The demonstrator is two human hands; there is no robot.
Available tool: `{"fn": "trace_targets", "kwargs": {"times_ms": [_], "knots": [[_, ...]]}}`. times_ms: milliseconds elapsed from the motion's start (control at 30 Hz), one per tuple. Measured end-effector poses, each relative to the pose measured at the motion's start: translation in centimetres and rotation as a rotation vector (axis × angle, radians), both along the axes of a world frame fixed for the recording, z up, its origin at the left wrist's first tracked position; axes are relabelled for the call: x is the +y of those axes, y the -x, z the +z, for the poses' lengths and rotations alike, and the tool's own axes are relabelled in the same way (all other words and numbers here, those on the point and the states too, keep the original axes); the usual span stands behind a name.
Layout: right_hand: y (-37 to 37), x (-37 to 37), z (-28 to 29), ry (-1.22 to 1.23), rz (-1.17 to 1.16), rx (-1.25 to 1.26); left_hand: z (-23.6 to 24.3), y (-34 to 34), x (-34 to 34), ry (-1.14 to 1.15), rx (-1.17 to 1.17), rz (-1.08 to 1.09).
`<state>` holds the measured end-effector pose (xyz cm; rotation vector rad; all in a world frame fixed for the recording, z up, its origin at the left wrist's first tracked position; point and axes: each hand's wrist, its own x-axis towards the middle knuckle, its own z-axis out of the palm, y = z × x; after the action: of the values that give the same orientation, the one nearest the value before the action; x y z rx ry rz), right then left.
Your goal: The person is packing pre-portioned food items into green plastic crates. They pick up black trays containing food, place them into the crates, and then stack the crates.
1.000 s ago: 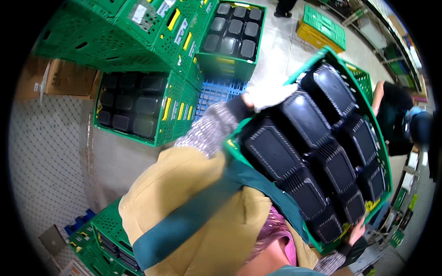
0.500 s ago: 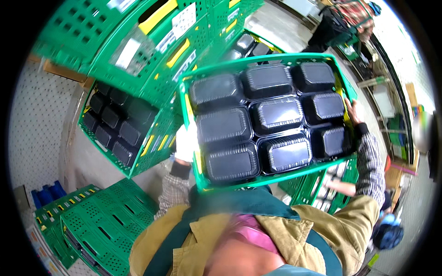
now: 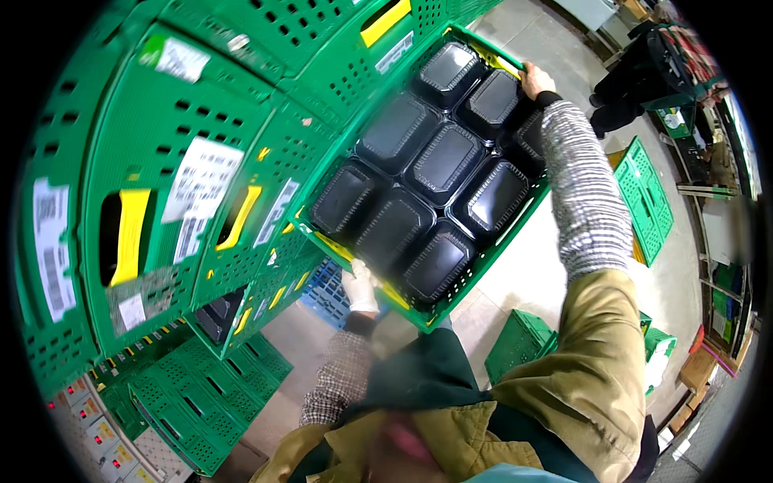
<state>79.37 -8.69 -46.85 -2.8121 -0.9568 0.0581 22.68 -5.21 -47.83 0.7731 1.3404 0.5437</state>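
Observation:
A green plastic crate is held up in front of me, turned at a slant with its far end up and to the right. Rows of black plastic food containers with ribbed edges fill it. My left hand, in a white glove, is closed on the crate's near end by the yellow handle; some fingers are hidden. At the far right corner, my right hand wraps round the rim, its arm stretched out. The crate's left side lies right beside a tall stack of green crates; whether they touch, I cannot tell.
Lower green crates stand at the near left. A blue pallet shows beneath the stack. More green crates stand at right and near right. Another person is at the far right, beside shelving.
The held crate has swung counterclockwise and moved left, close to the stack. My right hand has gone farther forward, while both hands keep hold. The stack now looms larger in view.

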Motion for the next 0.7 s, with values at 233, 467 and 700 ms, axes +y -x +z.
{"fn": "trace_targets", "kwargs": {"times_ms": [233,467,700], "knots": [[2.2,-4.6,-0.7,-0.75,-0.007,-0.12,-1.7,-1.0,0.5,-0.074,0.173,-0.026],[34.3,-14.8,1.4,-0.784,-0.714,0.41,0.8,-2.2,0.1,-0.047,0.234,-0.095],[44.9,-13.2,1.4,-0.942,-0.809,0.483,0.0,-0.2,0.7,-0.153,0.08,-0.244]]}}
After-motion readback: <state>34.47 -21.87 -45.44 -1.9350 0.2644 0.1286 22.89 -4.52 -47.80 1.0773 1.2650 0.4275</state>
